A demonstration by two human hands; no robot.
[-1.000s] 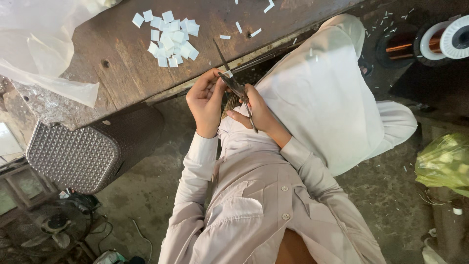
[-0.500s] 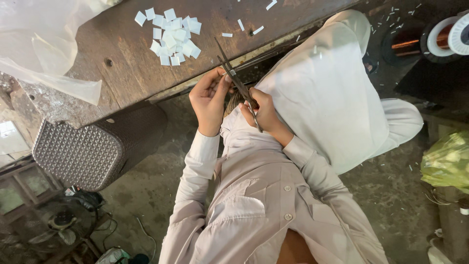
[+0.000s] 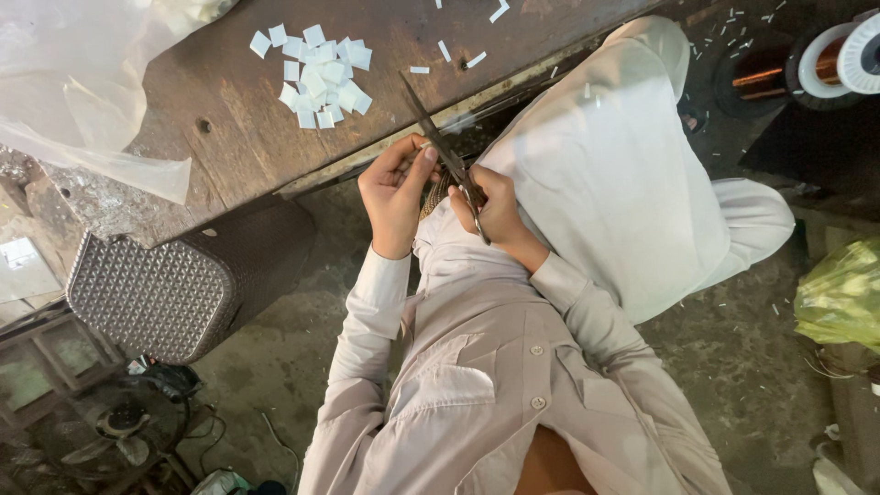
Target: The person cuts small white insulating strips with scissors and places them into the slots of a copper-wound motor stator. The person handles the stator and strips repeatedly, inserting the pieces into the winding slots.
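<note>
My right hand (image 3: 495, 209) grips the handles of a pair of dark metal scissors (image 3: 438, 137), whose blades point up toward the wooden workbench (image 3: 238, 137). My left hand (image 3: 396, 188) sits just to the left of the blades, fingers curled and pinching something small near the blades; what it holds is too small to make out. A pile of small white cut squares (image 3: 316, 73) lies on the bench above my hands. A few white strips (image 3: 467, 60) are scattered to the right of the pile.
A clear plastic sheet (image 3: 82, 92) covers the bench's left end. A grey woven stool (image 3: 174, 284) stands under the bench at left. Copper wire spools (image 3: 807, 64) sit at top right, a green plastic bag (image 3: 843, 293) at right. Paper scraps dot the concrete floor.
Both hands and the scissors have shifted slightly; the blades now reach further up over the bench edge. The view has drifted a little.
</note>
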